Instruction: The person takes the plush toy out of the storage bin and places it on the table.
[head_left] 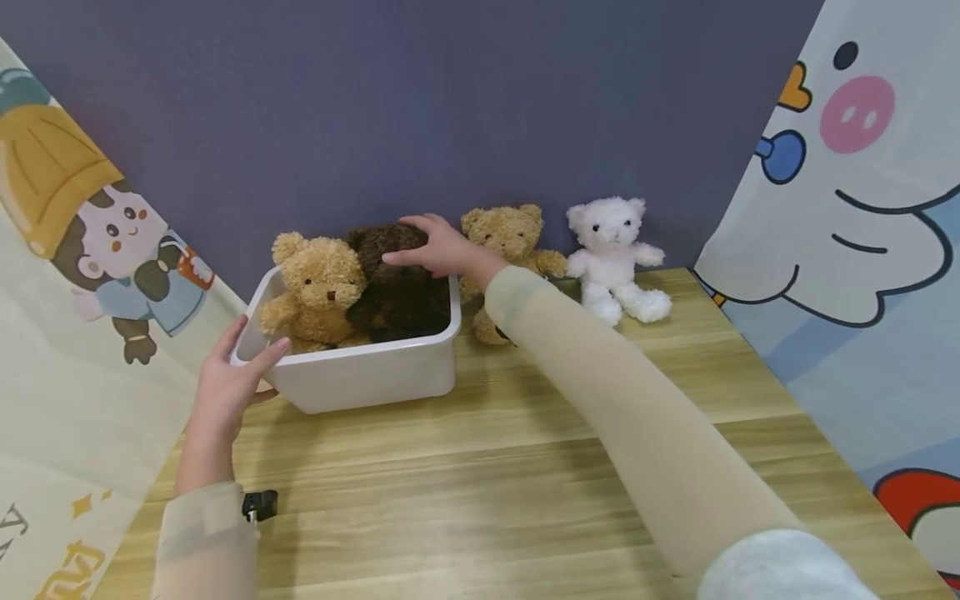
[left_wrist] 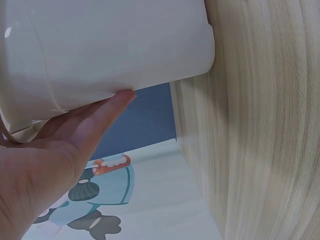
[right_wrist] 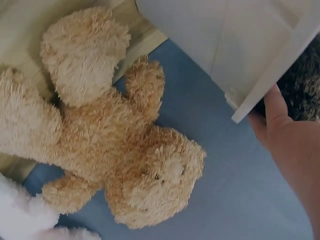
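- White bin [head_left: 367, 375]: located at the back left of the desk [head_left: 420, 517], in front of a dark blue-grey panel [head_left: 450, 100]; two plush bears sit inside it.
- Left hand [head_left: 231, 379]: grip closed about the bin's front left corner, the thumb over the rim and the other fingers against the outer wall, as the left wrist view also shows.
- Right hand [head_left: 446, 247]: grip spread, thumb and fingers extended over the head of the dark brown bear [head_left: 393, 296]; in the right wrist view it lies beside the bin's rim, against dark fur. Some fingertips are hidden.
- First tan bear [head_left: 322, 287]: seated upright in the bin, to the left of the dark brown one and touching it.
- Second tan bear [head_left: 512, 232]: on the desk, just right of the bin, partly covered by the right forearm.
- White bear [head_left: 611, 250]: seated upright near the panel, right of the second tan bear.
- Printed sheets: a cartoon child [head_left: 123, 225] at left, a pale cartoon figure [head_left: 862, 192] at right.
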